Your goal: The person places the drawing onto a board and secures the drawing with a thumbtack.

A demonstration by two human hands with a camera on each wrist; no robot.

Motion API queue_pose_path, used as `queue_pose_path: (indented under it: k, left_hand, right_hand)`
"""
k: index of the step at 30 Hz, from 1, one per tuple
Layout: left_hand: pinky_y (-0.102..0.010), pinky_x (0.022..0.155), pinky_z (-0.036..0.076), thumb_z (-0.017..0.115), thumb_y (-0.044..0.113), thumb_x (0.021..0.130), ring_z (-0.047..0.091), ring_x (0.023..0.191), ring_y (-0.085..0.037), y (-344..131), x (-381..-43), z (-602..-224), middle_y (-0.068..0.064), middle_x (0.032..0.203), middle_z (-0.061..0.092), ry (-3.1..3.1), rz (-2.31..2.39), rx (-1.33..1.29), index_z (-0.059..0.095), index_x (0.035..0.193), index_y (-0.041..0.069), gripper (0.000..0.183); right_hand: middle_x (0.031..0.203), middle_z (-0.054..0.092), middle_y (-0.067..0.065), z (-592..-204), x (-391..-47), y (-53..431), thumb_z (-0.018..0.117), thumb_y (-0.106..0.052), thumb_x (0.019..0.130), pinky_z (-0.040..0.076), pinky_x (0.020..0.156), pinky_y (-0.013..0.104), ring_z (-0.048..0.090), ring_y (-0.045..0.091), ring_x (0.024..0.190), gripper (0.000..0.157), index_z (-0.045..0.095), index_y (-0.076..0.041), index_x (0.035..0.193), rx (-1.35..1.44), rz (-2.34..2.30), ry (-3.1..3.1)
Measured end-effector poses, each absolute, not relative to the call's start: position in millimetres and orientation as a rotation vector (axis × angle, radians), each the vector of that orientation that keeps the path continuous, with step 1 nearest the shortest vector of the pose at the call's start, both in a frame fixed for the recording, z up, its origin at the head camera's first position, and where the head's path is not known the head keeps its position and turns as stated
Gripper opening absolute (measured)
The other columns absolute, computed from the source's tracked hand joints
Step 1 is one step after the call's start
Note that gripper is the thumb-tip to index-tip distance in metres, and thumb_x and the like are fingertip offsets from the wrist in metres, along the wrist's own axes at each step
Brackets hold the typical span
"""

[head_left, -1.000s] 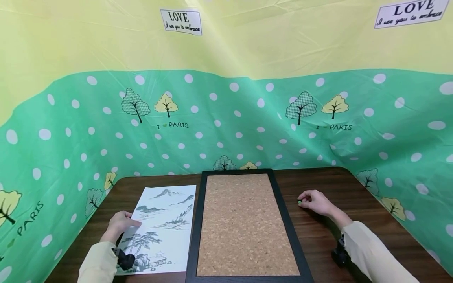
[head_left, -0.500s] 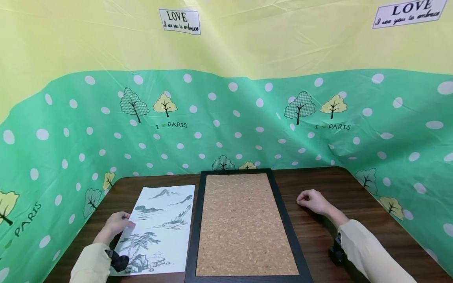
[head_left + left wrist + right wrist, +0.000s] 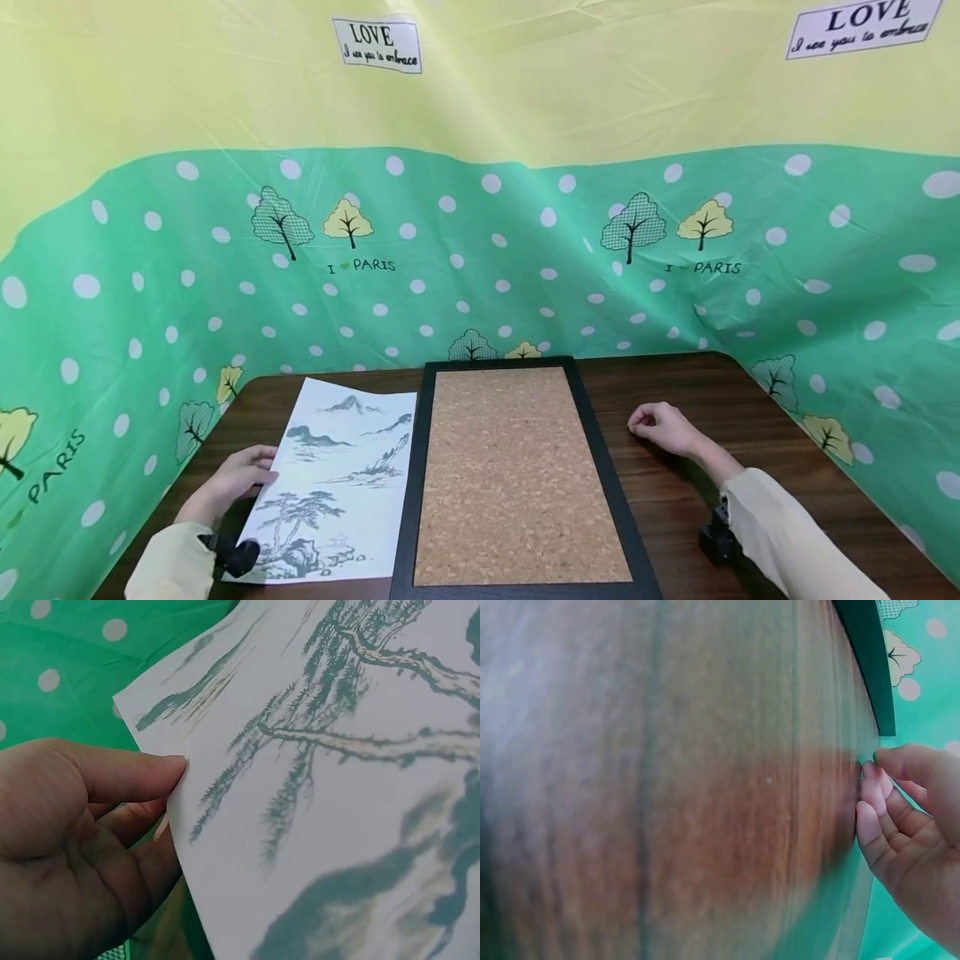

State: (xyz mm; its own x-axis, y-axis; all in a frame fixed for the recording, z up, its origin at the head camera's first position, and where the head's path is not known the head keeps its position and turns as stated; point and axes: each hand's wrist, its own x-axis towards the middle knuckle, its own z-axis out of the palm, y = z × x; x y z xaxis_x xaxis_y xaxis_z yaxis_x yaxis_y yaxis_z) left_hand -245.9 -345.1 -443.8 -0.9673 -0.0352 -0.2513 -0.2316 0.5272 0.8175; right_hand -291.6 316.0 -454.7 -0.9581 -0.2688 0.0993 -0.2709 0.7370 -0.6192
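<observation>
A white sheet of paper (image 3: 337, 467) printed with a grey landscape of mountains and trees lies at the left, slightly tilted. At its left edge my left hand (image 3: 238, 477) pinches it; the left wrist view shows the thumb (image 3: 154, 774) on top and the other fingers behind. The far left corner stands a little raised. On the right, my right hand (image 3: 667, 427) is low over the table, thumb and fingertips together. A speck of a small green thing (image 3: 876, 755) shows at the thumb tip in the right wrist view; the rest is hidden.
Between the hands lies a cork board (image 3: 517, 475) in a black frame (image 3: 615, 492), its left side right beside the paper. Beneath is a dark wooden table (image 3: 697, 375). A green and yellow printed cloth (image 3: 480, 217) hangs behind and around it.
My left hand has moved left to the paper's edge, and the paper's far left corner has risen. My right hand stays nearly still; the green thing no longer shows in the head view.
</observation>
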Motion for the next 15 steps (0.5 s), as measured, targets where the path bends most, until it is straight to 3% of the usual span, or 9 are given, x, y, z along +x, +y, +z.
queue_pose_path:
  k: [5,15]
  left_hand:
    - [-0.035,0.072,0.048,0.057,0.002,0.084,0.056,0.082,-0.018,-350,-244,-440,-0.015,0.101,0.057,2.544,1.457,-0.225,0.035,0.127,-0.013,0.050]
    - [-0.034,0.067,0.050,0.059,0.004,0.084,0.059,0.079,-0.017,-356,-244,-430,-0.017,0.104,0.057,2.551,1.520,-0.212,0.033,0.130,-0.013,0.055]
  right_hand:
    - [0.074,0.058,0.004,-451,-287,317,0.058,-0.001,0.083,0.044,0.051,0.024,0.050,0.012,0.060,0.007,0.064,0.002,0.084,0.462,1.083,-2.930]
    - [0.076,0.060,0.005,-446,-281,317,0.059,-0.001,0.083,0.044,0.051,0.024,0.049,0.009,0.059,0.007,0.065,0.002,0.086,0.476,1.100,-2.923]
